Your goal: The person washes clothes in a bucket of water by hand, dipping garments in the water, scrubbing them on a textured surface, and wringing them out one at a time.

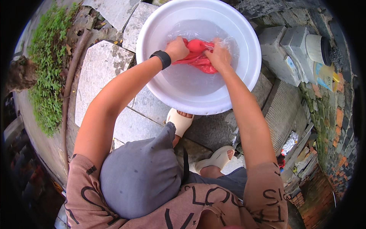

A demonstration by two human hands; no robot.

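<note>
A large white plastic basin [151, 83] of water stands in front of me on stone slabs. In the water lies a bunched red cloth [200, 54], part of it bulging up. On its left side my left hand [177, 49], with a black band at the wrist, is closed on the fabric. My right hand [220, 57] grips the cloth's right side, its fingers partly hidden by splashing water. The two hands are a short way apart, with the red cloth stretched between them.
Grey blocks [271, 48] stand right of the basin, with a white container [314, 48] and a yellowish pouch [324, 75] by the brick wall [340, 114]. A brown pipe [70, 83] and green plants [47, 68] lie left. My feet in cream slippers [180, 123] are below the basin.
</note>
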